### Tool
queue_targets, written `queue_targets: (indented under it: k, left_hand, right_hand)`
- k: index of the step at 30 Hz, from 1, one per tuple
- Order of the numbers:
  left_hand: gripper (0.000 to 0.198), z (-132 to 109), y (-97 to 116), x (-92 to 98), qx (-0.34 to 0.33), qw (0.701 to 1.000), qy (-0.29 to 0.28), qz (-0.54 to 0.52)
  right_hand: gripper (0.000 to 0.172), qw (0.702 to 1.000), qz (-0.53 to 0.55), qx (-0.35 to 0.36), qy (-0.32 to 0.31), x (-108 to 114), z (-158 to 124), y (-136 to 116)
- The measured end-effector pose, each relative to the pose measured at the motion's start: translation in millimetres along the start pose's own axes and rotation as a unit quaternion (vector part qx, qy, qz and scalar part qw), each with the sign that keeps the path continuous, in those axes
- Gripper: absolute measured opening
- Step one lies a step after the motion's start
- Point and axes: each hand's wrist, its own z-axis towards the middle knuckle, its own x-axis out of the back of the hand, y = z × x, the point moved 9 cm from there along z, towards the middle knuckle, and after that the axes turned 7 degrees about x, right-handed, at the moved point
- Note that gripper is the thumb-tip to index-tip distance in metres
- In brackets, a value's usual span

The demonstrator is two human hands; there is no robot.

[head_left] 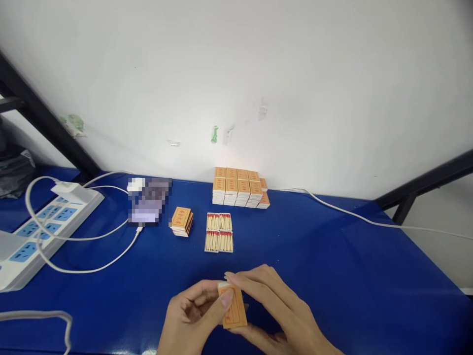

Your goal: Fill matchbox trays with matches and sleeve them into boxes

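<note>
An orange matchbox (236,315) with red print is held up near the table's front edge. My left hand (194,313) grips it from the left, thumb pressed on the printed face. From the right, my right hand (283,308) has its fingers at the top end and its thumb at the bottom end. A bit of white shows at the box's top. Beyond my hands lie several open matchbox trays (219,241) in a block, filled with red-tipped matches. To their left is a small, uneven stack of orange matchbox pieces (181,218).
Against the white wall (236,74) stand neat stacks of matchboxes (237,190). A blurred-out phone (150,202) lies at the left, with a white cable (92,271) looping to a power strip (48,227). Another cable (343,213) runs along the right. The table (332,256) is blue.
</note>
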Motion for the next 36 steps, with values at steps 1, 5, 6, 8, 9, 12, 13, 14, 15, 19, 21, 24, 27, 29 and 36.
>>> queue_targets:
  k: [1,5,6,8,9,12,13,14,15,19,21,24,27,29,36]
  left_hand:
    - [0.046,0.5,0.0,0.8,0.0,1.0,0.0,0.0]
    - [0.044,1.8,-0.5,1.7,0.002,1.0,-0.005,-0.008]
    - [0.044,2.1,-1.2,1.6,0.004,1.0,-0.006,-0.01]
    - [0.045,2.9,-3.8,1.4,0.01,1.0,-0.006,-0.013]
    - [0.046,3.4,-5.6,1.3,0.014,1.0,-0.006,-0.013]
    - [0.051,4.9,-10.7,0.9,0.024,1.0,-0.007,-0.014]
    - [0.052,5.3,-11.8,1.0,0.026,1.0,-0.008,-0.014]
    - [0.053,5.6,-12.4,1.1,0.026,1.0,-0.008,-0.014]
    - [0.053,5.7,-12.5,1.4,0.026,1.0,-0.007,-0.013]
    - [0.05,4.6,-8.5,2.6,0.018,1.0,-0.001,-0.009]
    - [0.048,3.9,-5.9,2.6,0.016,1.0,-0.001,-0.007]
    - [0.048,4.1,-4.1,2.0,0.021,1.0,-0.005,-0.009]
    - [0.05,5.4,-4.6,1.5,0.029,1.0,-0.011,-0.003]
    - [0.052,6.3,-4.7,1.0,0.029,0.999,-0.015,0.006]
    - [0.049,6.9,-4.7,-1.5,0.026,0.999,-0.007,0.027]
  right_hand:
    - [0.06,1.0,-0.004,0.0,0.002,0.7,0.3,0.0]
    - [0.058,0.999,-0.028,-0.016,-0.005,2.4,1.7,0.7]
    - [0.057,0.999,-0.032,-0.017,-0.006,3.0,2.0,0.6]
    - [0.054,0.999,-0.034,-0.014,-0.004,4.2,2.5,0.2]
    - [0.054,0.999,-0.034,-0.01,-0.001,5.0,2.6,0.2]
    - [0.055,1.0,-0.026,-0.012,0.003,5.4,2.6,2.3]
    - [0.055,1.0,-0.022,-0.015,0.004,5.2,2.6,3.2]
    - [0.056,1.0,-0.019,-0.018,0.005,4.9,2.6,3.9]
    - [0.056,1.0,-0.014,-0.023,0.005,3.9,2.5,4.7]
    - [0.054,0.999,0.019,-0.03,0.011,-0.7,2.8,6.2]
    - [0.051,0.999,0.033,-0.027,0.015,-2.1,3.0,6.5]
    - [0.049,0.999,0.02,-0.026,0.007,-2.8,2.8,7.2]
    - [0.047,1.0,-0.001,-0.025,-0.006,-2.0,1.6,7.8]
    - [0.047,1.0,-0.001,-0.019,0.0,0.4,0.4,7.5]
    - [0.051,0.996,0.07,-0.056,-0.005,5.6,-4.7,16.8]
